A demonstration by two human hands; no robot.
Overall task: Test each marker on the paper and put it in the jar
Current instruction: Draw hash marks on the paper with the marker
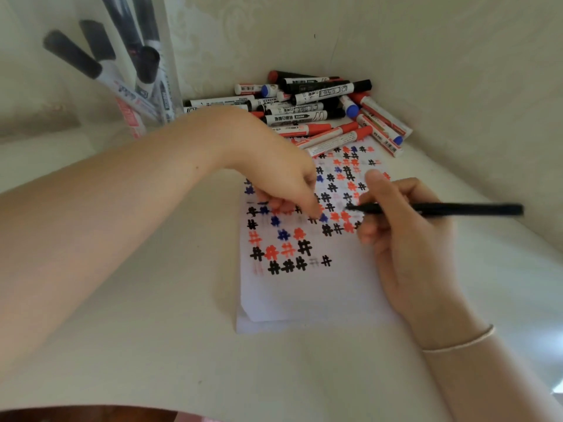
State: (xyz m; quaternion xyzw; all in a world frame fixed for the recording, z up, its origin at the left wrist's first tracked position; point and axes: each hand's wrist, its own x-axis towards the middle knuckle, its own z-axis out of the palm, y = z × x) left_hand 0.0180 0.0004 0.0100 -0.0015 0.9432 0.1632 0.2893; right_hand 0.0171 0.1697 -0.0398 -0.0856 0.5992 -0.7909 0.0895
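At the far left, a clear jar (143, 71) is seen standing on the pale bench (182, 345), with several capped markers leaning in it, their black caps uppermost and their barrels tilted to the upper left. Next, the left hand (274, 175) is reached across from the left and laid on the paper (304, 293); its fingers are pressed down onto the sheet and nothing is held in it. The paper lies lengthwise away from the person in the middle of the bench and is covered in its upper half with black, red and blue hash marks. Behind it, against the wall, a pile of markers (320, 111) is heaped, most lying roughly crosswise with red, blue and black caps turned various ways. To the right, a thin black marker (441, 209) is pinched in the right hand (405, 239) between the thumb and curled fingers. Its long axis runs almost level from left to right: the tip is pointed left and set at the paper among the marks, just beside the left fingertips, while the back end is pointed right, beyond the hand. A thin bracelet (460, 341) is worn at the right wrist.
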